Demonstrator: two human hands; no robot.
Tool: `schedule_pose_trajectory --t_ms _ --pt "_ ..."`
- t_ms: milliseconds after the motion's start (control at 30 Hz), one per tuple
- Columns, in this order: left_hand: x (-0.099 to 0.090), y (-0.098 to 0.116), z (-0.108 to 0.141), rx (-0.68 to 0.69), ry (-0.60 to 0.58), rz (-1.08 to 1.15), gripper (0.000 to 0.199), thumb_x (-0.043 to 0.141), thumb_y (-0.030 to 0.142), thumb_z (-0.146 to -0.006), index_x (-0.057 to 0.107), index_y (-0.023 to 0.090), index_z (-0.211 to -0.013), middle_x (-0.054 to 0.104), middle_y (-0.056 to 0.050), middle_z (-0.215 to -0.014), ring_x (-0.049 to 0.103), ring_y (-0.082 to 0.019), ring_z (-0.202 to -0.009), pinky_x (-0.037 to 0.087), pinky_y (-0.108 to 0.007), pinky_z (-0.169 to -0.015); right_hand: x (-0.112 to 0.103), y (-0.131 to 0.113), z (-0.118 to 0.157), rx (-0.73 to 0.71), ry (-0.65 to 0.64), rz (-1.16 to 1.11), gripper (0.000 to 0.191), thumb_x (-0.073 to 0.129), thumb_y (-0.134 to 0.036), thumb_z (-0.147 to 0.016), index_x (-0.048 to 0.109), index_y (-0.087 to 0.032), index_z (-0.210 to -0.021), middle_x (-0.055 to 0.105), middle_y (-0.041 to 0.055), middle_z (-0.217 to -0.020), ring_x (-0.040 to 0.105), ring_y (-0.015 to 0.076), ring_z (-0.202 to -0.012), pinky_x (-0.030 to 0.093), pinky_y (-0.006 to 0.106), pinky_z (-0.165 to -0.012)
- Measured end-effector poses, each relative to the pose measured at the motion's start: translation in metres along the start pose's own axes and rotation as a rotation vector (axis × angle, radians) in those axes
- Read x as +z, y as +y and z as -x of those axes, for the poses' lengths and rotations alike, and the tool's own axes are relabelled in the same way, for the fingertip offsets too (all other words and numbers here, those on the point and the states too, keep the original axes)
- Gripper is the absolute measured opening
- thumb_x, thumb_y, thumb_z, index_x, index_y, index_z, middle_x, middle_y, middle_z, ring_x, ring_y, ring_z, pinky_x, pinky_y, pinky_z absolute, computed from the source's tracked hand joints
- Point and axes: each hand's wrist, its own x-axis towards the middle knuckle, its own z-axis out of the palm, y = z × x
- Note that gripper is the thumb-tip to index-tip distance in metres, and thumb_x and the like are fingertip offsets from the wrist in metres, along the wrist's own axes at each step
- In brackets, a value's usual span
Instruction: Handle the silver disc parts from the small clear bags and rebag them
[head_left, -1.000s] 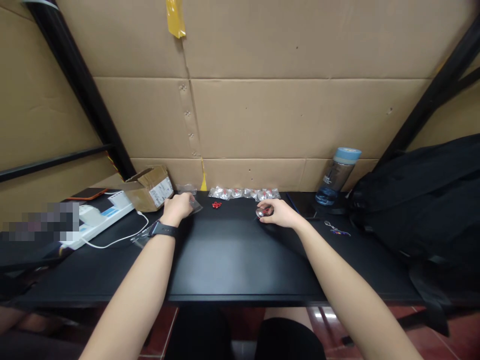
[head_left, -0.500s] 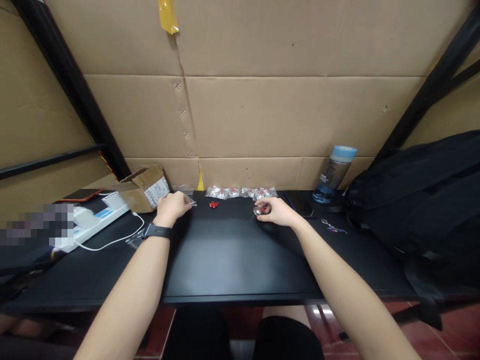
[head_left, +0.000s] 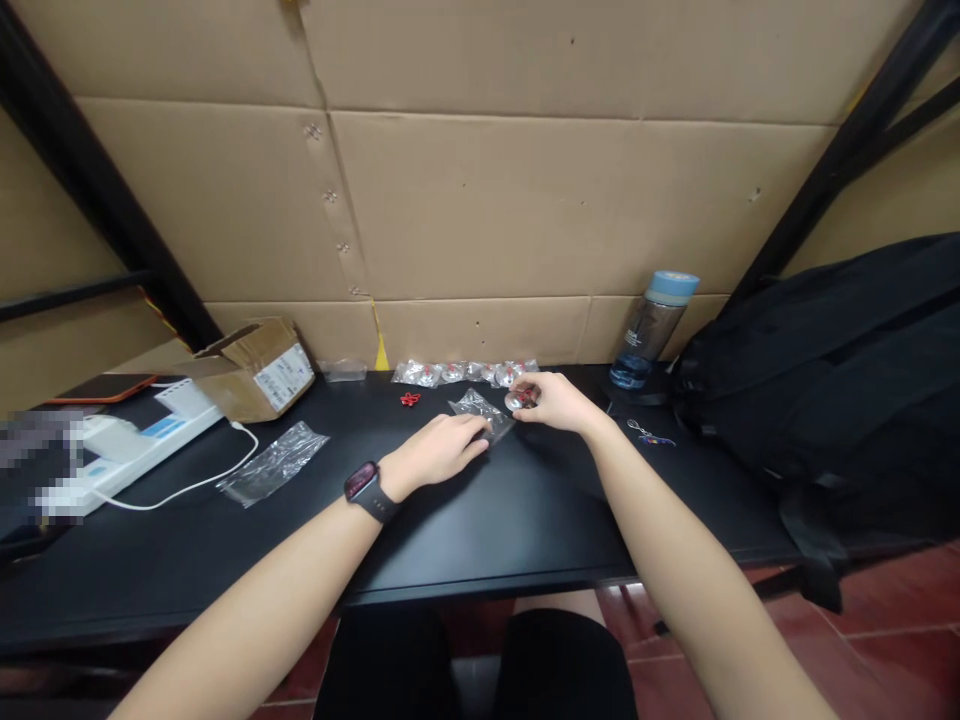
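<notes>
My left hand (head_left: pixel 442 450), with a watch at the wrist, has its fingertips on a clear plastic bag (head_left: pixel 480 408) at the middle of the black table (head_left: pixel 465 530). My right hand (head_left: pixel 555 402) is closed on a small round silvery item (head_left: pixel 519 399) with red on it, just right of that bag. Behind the hands, several bagged silvery and red items (head_left: pixel 452 373) lie in a row along the wall. A small red cord piece (head_left: pixel 409 399) lies left of the bag.
An open cardboard box (head_left: pixel 259 375), a flat plastic bag (head_left: pixel 276 462) and a white power strip (head_left: pixel 142 455) with a cable are at left. A bottle (head_left: pixel 651 330), a keychain (head_left: pixel 651 435) and a black backpack (head_left: pixel 832 370) are at right.
My left hand has moved right from beside the box to the table's middle, bringing the clear bag next to my right hand. My right hand still holds the round item. The view has shifted.
</notes>
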Motion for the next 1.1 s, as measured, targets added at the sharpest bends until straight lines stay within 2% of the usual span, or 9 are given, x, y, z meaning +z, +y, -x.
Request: schedule_pose_trajectory --t_ms 133,233,300,500,733,933,1000,1100 --pt "0.003 -0.008 0.006 0.021 -0.015 -0.07 0.038 0.039 0.048 -0.103 0.062 0.035 -0.131 0.053 -0.006 -0.147 0.045 -0.03 -0.137 0.037 -0.048 -0.108 -0.008 -0.009 0.004 -0.02 -0.097 0.063 0.023 0.083 -0.031 -0.066 0.077 -0.022 -0.086 0.072 -0.0008 -0.074 0.063 0.0152 -0.067 0.045 0.024 -0.064" --pt "0.005 -0.009 0.008 -0.022 -0.083 -0.075 0.042 0.04 0.052 -0.101 0.056 0.044 -0.139 0.044 -0.005 -0.156 0.037 -0.035 -0.142 0.033 -0.056 -0.11 -0.007 -0.013 0.006 -0.037 -0.217 0.08 0.025 0.085 -0.036 -0.063 0.078 -0.022 -0.081 0.071 -0.0003 -0.07 0.062 0.0159 -0.064 0.044 0.024 -0.061" --pt "0.005 -0.009 0.01 -0.034 -0.125 -0.06 0.044 0.04 0.054 -0.101 0.052 0.047 -0.142 0.04 -0.005 -0.159 0.035 -0.036 -0.144 0.032 -0.057 -0.11 -0.003 -0.013 0.006 -0.044 -0.259 0.109 0.023 0.085 -0.037 -0.063 0.077 -0.022 -0.079 0.069 -0.0006 -0.067 0.062 0.0161 -0.062 0.043 0.025 -0.059" --pt "0.008 -0.008 0.01 -0.031 -0.184 -0.055 0.044 0.04 0.054 -0.1 0.047 0.051 -0.144 0.035 -0.004 -0.162 0.033 -0.036 -0.145 0.03 -0.06 -0.11 0.012 -0.008 0.003 -0.044 -0.231 0.115 0.025 0.086 -0.038 -0.063 0.077 -0.023 -0.08 0.068 -0.0003 -0.065 0.061 0.0167 -0.062 0.042 0.026 -0.061" --pt "0.007 -0.007 0.01 -0.062 -0.21 -0.044 0.044 0.039 0.055 -0.101 0.047 0.052 -0.144 0.026 0.0 -0.166 0.023 -0.039 -0.148 0.023 -0.065 -0.112 0.024 -0.017 -0.002 -0.094 -0.166 0.047 0.031 0.086 -0.038 -0.066 0.075 -0.018 -0.087 0.071 0.0026 -0.08 0.063 0.0153 -0.07 0.044 0.023 -0.065" --pt "0.003 -0.003 0.01 -0.1 -0.284 -0.009 0.046 0.039 0.055 -0.101 0.04 0.055 -0.147 0.02 0.002 -0.168 0.017 -0.04 -0.151 0.018 -0.069 -0.113 0.016 -0.023 0.003 -0.044 -0.318 -0.068 0.024 0.08 -0.023 -0.072 0.075 -0.016 -0.094 0.073 0.0026 -0.076 0.069 0.0168 -0.07 0.049 0.024 -0.065" --pt "0.003 -0.003 0.01 -0.105 -0.285 -0.004 0.047 0.039 0.054 -0.1 0.039 0.056 -0.147 0.018 0.002 -0.169 0.016 -0.04 -0.151 0.017 -0.07 -0.112 0.019 -0.023 0.003 -0.043 -0.331 -0.136 0.022 0.077 -0.018 -0.074 0.074 -0.016 -0.096 0.073 0.0026 -0.078 0.07 0.0163 -0.071 0.05 0.023 -0.066" --pt "0.004 -0.002 0.01 -0.112 -0.273 0.002 0.046 0.039 0.054 -0.1 0.042 0.054 -0.146 0.014 0.003 -0.169 0.014 -0.041 -0.151 0.018 -0.071 -0.112 0.032 -0.021 -0.001 -0.067 -0.242 -0.147 0.021 0.077 -0.02 -0.076 0.071 -0.017 -0.095 0.073 0.0024 -0.085 0.067 0.0138 -0.069 0.048 0.023 -0.065"
